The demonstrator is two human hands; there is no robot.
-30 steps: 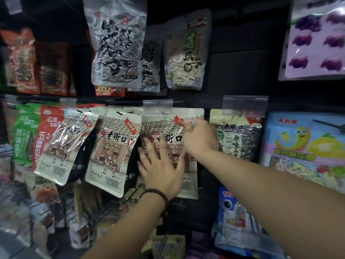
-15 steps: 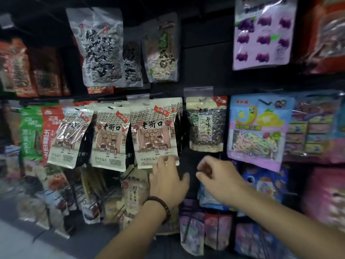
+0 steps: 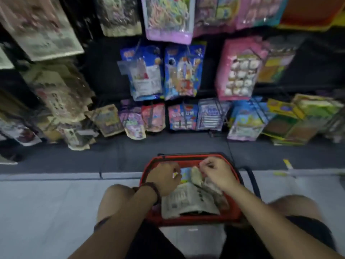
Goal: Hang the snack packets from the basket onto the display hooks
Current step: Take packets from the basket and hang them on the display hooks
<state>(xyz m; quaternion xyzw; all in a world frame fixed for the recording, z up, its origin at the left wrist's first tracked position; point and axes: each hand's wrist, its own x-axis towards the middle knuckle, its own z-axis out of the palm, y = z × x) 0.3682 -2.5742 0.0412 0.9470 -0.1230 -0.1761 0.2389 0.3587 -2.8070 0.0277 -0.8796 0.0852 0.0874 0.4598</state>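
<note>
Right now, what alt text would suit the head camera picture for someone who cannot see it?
Both hands, left and right, reach into a red basket of snack packets on the floor. Beyond it, colourful packets hang on a dark display rack.

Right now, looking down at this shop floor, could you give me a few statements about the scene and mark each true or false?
1. Both hands are down in the red basket. True: the left hand and right hand are over its packets.
2. The basket is empty. False: a pale packet lies inside.
3. The basket sits on the floor between the person's knees. True.
4. The left wrist is bare. False: it wears a dark bracelet.
</note>
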